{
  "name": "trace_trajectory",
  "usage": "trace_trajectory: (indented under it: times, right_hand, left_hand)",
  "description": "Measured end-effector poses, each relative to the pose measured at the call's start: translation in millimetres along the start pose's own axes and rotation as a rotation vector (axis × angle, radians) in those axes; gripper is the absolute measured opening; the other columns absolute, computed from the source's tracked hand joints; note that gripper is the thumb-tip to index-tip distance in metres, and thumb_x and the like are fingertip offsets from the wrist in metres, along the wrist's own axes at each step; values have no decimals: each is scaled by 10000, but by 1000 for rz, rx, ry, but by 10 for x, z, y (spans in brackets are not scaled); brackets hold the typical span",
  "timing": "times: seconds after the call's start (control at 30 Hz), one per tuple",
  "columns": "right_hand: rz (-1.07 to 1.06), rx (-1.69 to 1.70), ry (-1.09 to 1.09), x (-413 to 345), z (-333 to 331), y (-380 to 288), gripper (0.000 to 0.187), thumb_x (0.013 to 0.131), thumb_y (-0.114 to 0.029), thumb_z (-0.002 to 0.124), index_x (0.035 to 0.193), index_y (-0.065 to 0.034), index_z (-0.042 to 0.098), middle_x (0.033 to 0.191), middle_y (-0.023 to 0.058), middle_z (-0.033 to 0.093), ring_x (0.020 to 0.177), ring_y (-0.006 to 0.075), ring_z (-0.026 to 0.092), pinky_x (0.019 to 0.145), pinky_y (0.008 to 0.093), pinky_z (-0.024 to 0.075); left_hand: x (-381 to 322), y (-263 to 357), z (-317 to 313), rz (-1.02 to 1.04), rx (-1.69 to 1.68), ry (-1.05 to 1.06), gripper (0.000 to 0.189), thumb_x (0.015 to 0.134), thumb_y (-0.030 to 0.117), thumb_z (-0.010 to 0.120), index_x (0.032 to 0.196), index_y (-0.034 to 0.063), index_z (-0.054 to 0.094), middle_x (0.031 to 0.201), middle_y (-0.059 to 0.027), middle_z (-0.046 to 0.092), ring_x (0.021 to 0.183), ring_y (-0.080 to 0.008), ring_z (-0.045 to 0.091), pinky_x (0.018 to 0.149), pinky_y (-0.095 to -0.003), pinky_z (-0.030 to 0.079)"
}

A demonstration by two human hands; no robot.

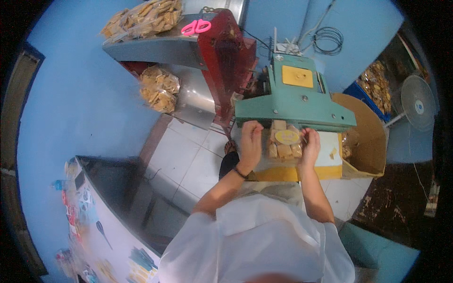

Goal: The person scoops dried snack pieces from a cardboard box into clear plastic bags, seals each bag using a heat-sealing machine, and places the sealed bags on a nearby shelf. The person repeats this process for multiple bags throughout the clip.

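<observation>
A clear plastic bag of square biscuit-like snacks (284,150) with a yellow oval label hangs between my hands. Its top edge is at the jaw of a green bag-sealing machine (300,97). To the bag's left is my left hand (252,139), fingers curled close to the jaw; whether it pinches the clear film cannot be seen. My right hand (310,143) has its fingertips closed on the bag's upper right edge. Below the bag, a white work surface (325,146) with a yellow front edge juts out from the machine.
A cardboard box (370,141) stands right of the machine, near a fan (418,104) and a blue crate (382,113) of bagged snacks. Pink-handled scissors (196,27) and a snack bag (152,17) lie on a metal shelf beside a red machine frame (223,63). A cluttered white table (120,230) is at left.
</observation>
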State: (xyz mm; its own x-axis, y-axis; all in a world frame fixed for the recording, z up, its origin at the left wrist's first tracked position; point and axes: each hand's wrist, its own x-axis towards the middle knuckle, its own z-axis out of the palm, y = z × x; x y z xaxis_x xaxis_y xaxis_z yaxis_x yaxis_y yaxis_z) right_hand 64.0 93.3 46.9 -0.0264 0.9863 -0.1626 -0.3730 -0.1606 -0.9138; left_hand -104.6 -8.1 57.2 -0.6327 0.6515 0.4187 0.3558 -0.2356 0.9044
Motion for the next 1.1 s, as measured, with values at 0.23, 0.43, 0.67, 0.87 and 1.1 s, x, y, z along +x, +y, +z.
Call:
trace_trajectory:
  times: [0.23, 0.43, 0.67, 0.87, 1.1]
  right_hand:
    - [-113, 40, -135, 20, -312, 93, 124, 1043, -159, 486, 1033, -57, 556, 940, 41, 592, 793, 110, 557, 647, 230, 435]
    - [-96, -113, -164, -15, -253, 13, 131, 1039, -184, 514, 1064, -66, 565, 949, 25, 593, 789, 73, 535, 652, 200, 429]
    - [-446, -420, -67, -169, -104, -386, 170, 1027, -159, 527, 1133, -35, 575, 1049, 63, 623, 911, 112, 586, 737, 250, 481]
    - [-348, -486, -834, -846, 216, -712, 274, 987, -39, 528, 1260, -19, 537, 1281, 120, 541, 1081, 176, 587, 896, 323, 501]
    - [502, 439, -989, -1243, 466, -110, 865, 841, -179, 766, 1514, -66, 234, 1416, 105, 457, 1285, 266, 502, 1079, 396, 419]
  left_hand:
    - [1396, -745, -2114, 296, 887, 520, 345, 946, 170, 600, 1234, -16, 560, 1224, -182, 582, 1170, -370, 509, 1040, -442, 361]
    - [1762, -1124, -3117, -263, 1111, 215, 228, 904, 147, 636, 1072, -4, 661, 981, -227, 687, 948, -382, 658, 807, -437, 508]
    - [1580, -233, -2548, 57, 1010, 91, 123, 907, 131, 647, 954, 23, 682, 876, -187, 688, 783, -358, 665, 679, -414, 507]
    - [1315, 1244, -2107, 112, 404, -276, 104, 919, 59, 628, 951, -9, 699, 821, -71, 646, 746, -152, 603, 664, -279, 465]
    - [1003, 1853, -1873, 263, 24, -425, 134, 965, 95, 606, 927, -11, 681, 876, -54, 644, 775, -127, 603, 712, -267, 487]
